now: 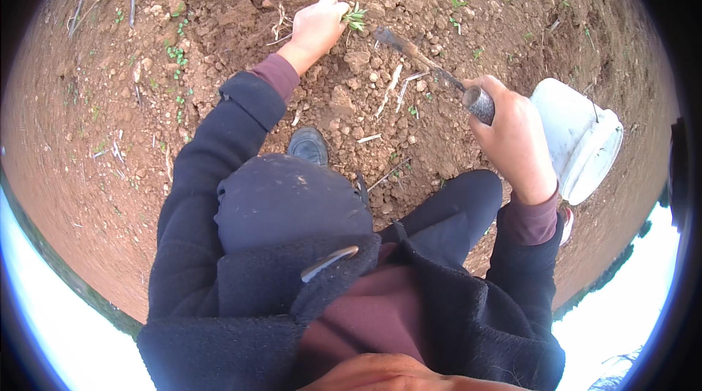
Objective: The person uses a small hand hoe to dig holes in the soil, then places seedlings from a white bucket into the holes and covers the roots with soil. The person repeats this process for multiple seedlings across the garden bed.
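Note:
My left hand (320,27) is closed around a small green plant (355,17), whose narrow leaves stick out on the right of the fist; the part inside the fist is hidden. Below the hand lies loose brown soil (323,76) with clods and stones. My right hand (507,130) grips the round handle of a small hand hoe (419,56). Its worn, soil-stained metal end points up and left, a short way right of the plant. Whether the metal end touches the ground, I cannot tell.
A white plastic bucket (570,136) lies tilted right of my right hand. My shoe (307,146) stands on the soil below my left hand. Dry stalks (405,89) and small green seedlings (176,54) are scattered about the field.

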Demonstrator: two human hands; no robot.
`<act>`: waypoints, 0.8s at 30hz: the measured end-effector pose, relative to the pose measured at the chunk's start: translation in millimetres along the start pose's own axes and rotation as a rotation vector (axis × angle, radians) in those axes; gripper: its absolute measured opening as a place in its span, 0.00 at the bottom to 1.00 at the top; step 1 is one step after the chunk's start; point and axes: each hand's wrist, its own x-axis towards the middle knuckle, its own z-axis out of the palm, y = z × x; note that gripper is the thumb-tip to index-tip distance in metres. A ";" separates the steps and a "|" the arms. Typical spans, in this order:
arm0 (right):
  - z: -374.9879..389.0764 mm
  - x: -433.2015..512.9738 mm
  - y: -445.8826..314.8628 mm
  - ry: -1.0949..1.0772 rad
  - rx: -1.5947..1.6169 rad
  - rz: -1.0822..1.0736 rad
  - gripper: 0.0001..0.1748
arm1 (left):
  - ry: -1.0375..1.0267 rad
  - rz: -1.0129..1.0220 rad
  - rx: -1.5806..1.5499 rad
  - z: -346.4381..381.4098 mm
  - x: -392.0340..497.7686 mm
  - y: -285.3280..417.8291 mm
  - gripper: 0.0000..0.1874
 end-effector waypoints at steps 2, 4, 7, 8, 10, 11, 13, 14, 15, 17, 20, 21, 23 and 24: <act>-12.0 7.9 -4.1 -0.030 -0.082 -0.031 0.15 | 0.113 0.065 0.004 4.4 -0.6 0.1 0.10; -14.5 15.7 -9.0 -0.073 -0.149 -0.018 0.13 | 0.182 0.087 0.003 8.0 -1.6 0.9 0.09; -1.7 36.4 -13.2 -0.104 -0.204 -0.052 0.12 | 0.195 0.080 -0.003 11.3 -1.7 1.1 0.09; 4.5 43.8 -12.5 -0.100 -0.220 -0.101 0.10 | 0.196 0.081 -0.011 11.7 -1.6 1.0 0.09; 28.3 62.8 -11.9 -0.095 -0.196 -0.090 0.10 | 0.203 0.085 -0.032 11.4 -1.6 0.5 0.09; 40.9 69.3 -10.7 -0.096 -0.185 -0.081 0.10 | 0.204 0.080 -0.044 10.8 -1.8 0.2 0.09; 60.9 74.9 -3.0 -0.054 -0.171 -0.094 0.12 | 0.209 0.083 -0.056 9.0 -0.8 -0.3 0.09; 71.0 74.8 1.3 -0.004 -0.147 -0.134 0.13 | 0.198 0.077 -0.067 8.1 -1.3 -0.1 0.08; 80.8 73.5 5.5 -0.040 -0.108 -0.063 0.14 | 0.196 0.080 -0.068 7.2 -1.7 0.4 0.08; 99.9 71.0 12.4 -0.087 -0.025 0.060 0.15 | 0.169 0.069 -0.075 4.2 -1.6 -0.2 0.08; 134.9 76.8 18.9 -0.026 0.044 0.031 0.16 | 0.160 0.055 -0.106 1.2 -3.5 0.0 0.08; 146.2 79.2 22.3 0.010 0.074 0.002 0.16 | 0.162 0.054 -0.099 0.3 -3.9 0.1 0.08; 163.3 76.0 37.0 0.022 0.095 -0.013 0.13 | 0.159 0.042 -0.086 0.3 -3.1 1.4 0.07; 170.0 73.6 46.7 0.035 0.114 -0.041 0.13 | 0.138 0.031 -0.084 -0.2 -2.4 1.1 0.07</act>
